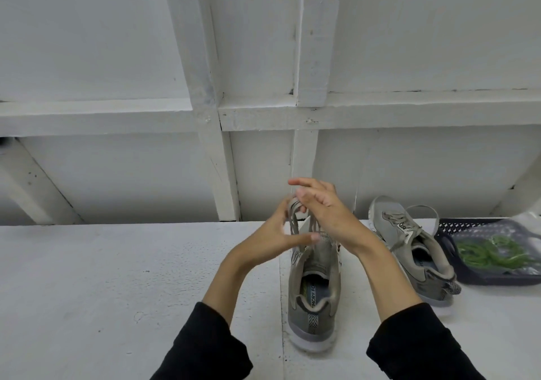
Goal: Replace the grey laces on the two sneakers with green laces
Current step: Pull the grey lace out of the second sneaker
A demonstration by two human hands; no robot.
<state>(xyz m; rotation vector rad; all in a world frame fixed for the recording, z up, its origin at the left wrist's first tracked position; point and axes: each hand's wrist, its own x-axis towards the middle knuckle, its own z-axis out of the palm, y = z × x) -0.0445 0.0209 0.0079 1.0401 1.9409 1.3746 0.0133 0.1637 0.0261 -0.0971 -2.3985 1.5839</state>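
A grey sneaker [314,289] stands on the white table in front of me, heel toward me, toe hidden behind my hands. Loops of its grey lace [293,218] rise from the eyelets. My left hand [275,237] holds the shoe's upper left side, thumb across the tongue. My right hand [323,207] is above the laces with fingers pinched on a lace strand. A second grey sneaker [409,248], still laced in grey, lies to the right. Green laces [491,253] are bundled in a dark basket [456,248] at the far right.
The white table [117,291] runs left with a seam beside the near shoe. A white panelled wall with beams [222,160] rises right behind the table's far edge. Black sleeves cover both forearms.
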